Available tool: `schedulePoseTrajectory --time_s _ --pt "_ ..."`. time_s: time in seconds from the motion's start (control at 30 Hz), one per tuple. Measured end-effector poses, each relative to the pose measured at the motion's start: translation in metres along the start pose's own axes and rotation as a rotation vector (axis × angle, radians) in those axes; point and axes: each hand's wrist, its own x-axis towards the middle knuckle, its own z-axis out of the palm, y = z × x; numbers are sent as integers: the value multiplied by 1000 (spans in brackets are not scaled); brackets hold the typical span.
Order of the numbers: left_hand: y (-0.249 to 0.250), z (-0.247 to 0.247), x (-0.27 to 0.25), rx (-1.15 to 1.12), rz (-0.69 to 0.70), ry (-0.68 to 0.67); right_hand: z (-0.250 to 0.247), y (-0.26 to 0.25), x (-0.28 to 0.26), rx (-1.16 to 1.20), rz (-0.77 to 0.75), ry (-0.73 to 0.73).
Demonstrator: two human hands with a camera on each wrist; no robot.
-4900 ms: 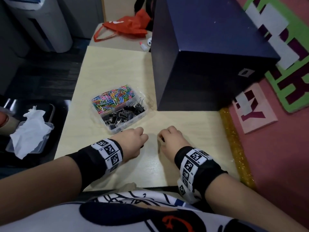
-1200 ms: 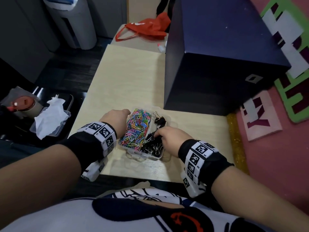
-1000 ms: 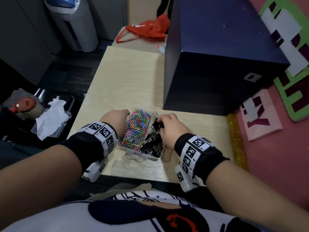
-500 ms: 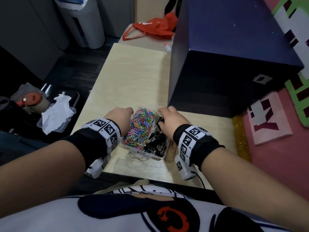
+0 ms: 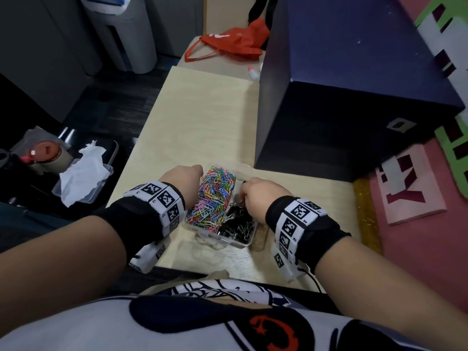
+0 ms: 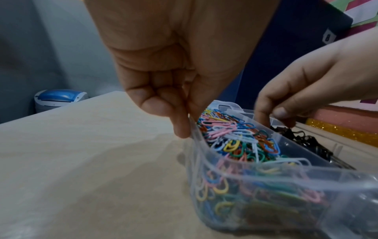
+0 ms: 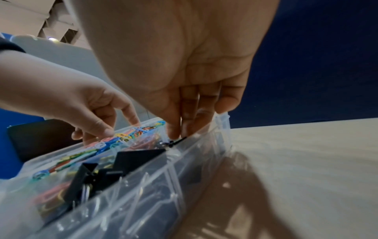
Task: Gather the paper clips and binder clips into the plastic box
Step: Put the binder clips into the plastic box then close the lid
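- Navy-blue large box [image 5: 354, 102] is standing at the far right of the pale wooden table [image 5: 202, 117], just beyond the work area and not involved.
- Clear plastic box [image 5: 222, 243] is sitting near the table's front edge, between both wrists. Judged light, thin-walled and somewhat flexible, it is likely to slide if pushed; best held by its long side walls or rim.
- Left hand [image 5: 183, 179] is bracing the box's left wall: in the left wrist view the thumb tip is pressing the outer wall and the other fingers are curled into the palm, holding nothing.
- Right hand [image 5: 263, 197] is reaching into the right compartment, fingertips [image 7: 174, 132] drawn together at the far end over something small and black. Whether they are actually pinching it cannot be told.
- Coloured paper clips [image 5: 215, 198] are filling the left compartment. Judged light, smooth and prone to tangling; better scooped or pinched in bunches.
- Black binder clips [image 5: 238, 224] are piled in the right compartment. Judged stiff and sprung, with wire handles that snag; each is best taken by its folded body.
- No loose clips are visible on the table, so the gathering appears nearly complete.
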Motion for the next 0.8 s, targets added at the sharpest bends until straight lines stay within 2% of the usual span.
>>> schedulePoseTrajectory --time_s 0.47,0.63,0.8 --pt "-2 -3 1 -2 37 -26 -3 -12 4 -138 34 -129" --pt "-2 -4 0 0 50 -28 -1 -13 3 74 79 40" --pt "-1 -6 0 -13 56 -31 4 -11 -4 93 42 98"
